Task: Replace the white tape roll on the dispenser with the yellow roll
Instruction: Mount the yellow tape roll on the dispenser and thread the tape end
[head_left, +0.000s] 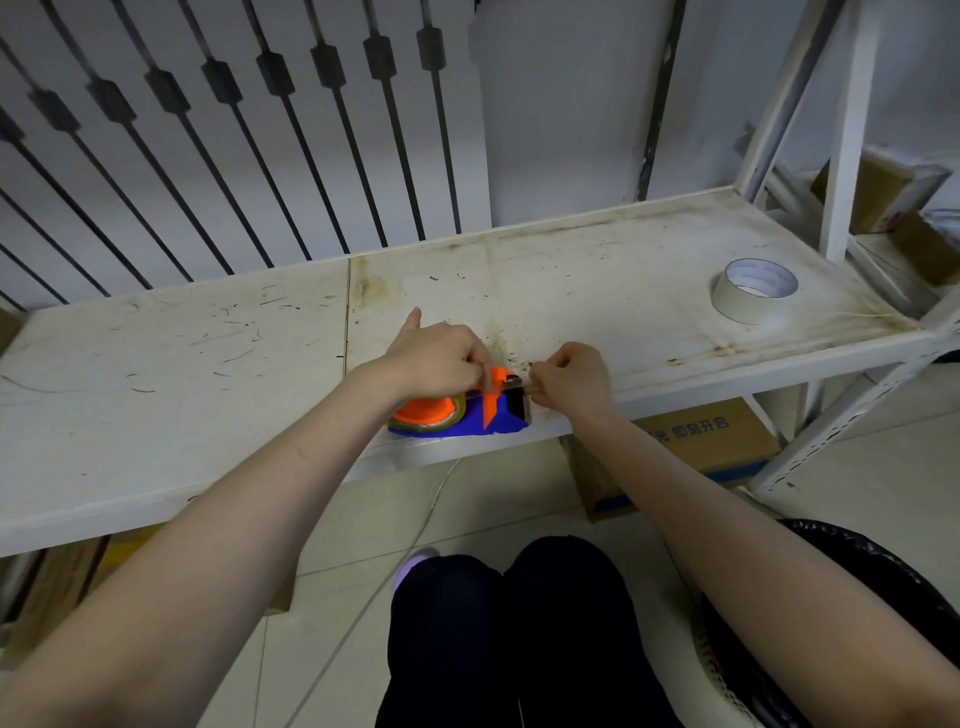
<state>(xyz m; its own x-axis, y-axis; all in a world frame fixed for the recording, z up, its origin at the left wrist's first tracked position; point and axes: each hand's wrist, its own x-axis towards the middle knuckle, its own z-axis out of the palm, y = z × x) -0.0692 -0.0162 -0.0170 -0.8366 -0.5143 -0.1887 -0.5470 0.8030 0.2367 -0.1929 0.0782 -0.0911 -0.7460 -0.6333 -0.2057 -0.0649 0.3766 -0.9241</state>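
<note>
A blue tape dispenser with orange parts lies at the shelf's front edge. A yellowish roll sits in it around the orange hub. My left hand rests over the dispenser, its fingers pinching the orange flap near the cutter. My right hand is closed at the cutter end, pinching what looks like the tape's free end. The white tape roll lies flat on the shelf at the far right, apart from both hands.
The stained white shelf board has a metal upright at its right. Cardboard boxes stand under the shelf. A black-lined bin is at the lower right. My knees are below the shelf edge.
</note>
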